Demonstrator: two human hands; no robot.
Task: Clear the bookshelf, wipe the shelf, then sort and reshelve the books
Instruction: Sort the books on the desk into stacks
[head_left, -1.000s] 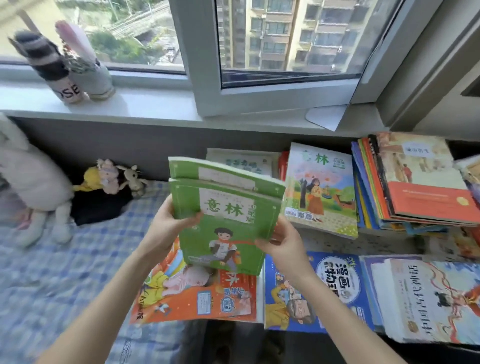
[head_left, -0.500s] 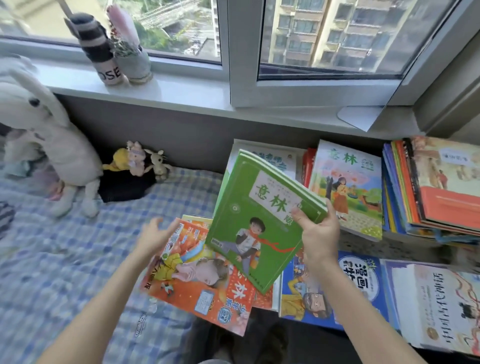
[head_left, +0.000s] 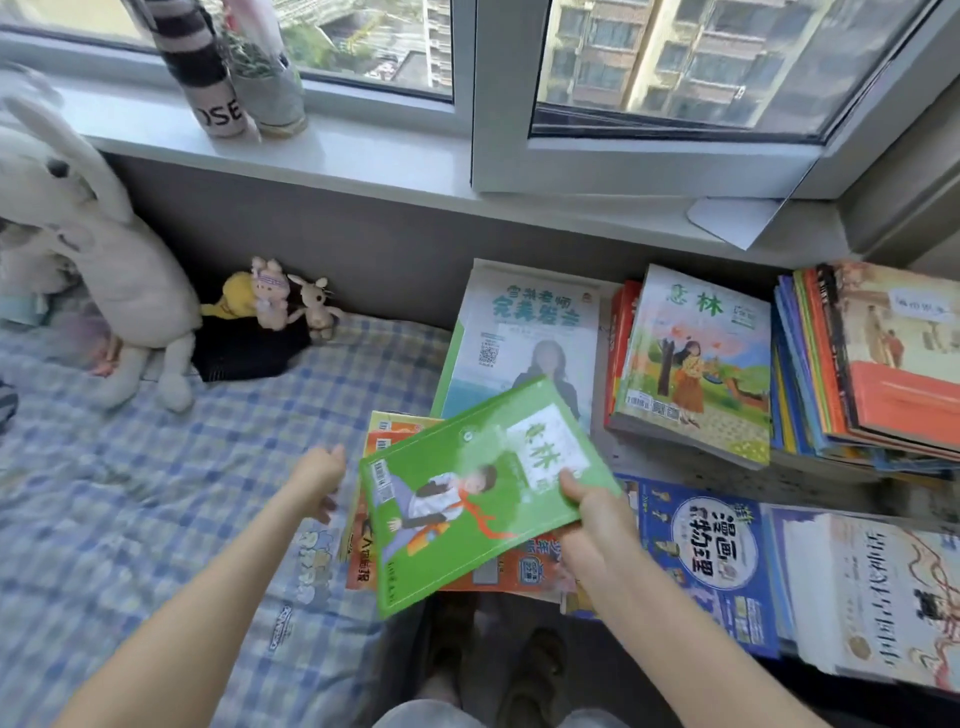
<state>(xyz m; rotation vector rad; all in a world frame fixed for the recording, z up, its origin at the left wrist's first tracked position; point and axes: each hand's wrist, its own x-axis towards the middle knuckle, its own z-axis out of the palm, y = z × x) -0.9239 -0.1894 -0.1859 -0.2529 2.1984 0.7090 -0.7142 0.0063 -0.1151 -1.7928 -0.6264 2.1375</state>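
My right hand grips a green magazine by its right edge, thumb on the cover, and holds it tilted low over an orange magazine lying on the bed. My left hand hovers just left of the green magazine, fingers loosely curled, holding nothing. Behind lies a white-and-green book. To the right stand a stack topped by a picture cover and a tall stack of thin books. A blue comic book and a pale book lie at the near right.
A checked blue bedsheet covers the bed on the left. A white plush rabbit and small plush toys sit by the grey wall. The windowsill carries two plush vases. My feet show below.
My left hand let go of the green magazines and moved left. My right hand lowered the green magazine, tilted, onto the orange one. The view shifted left.
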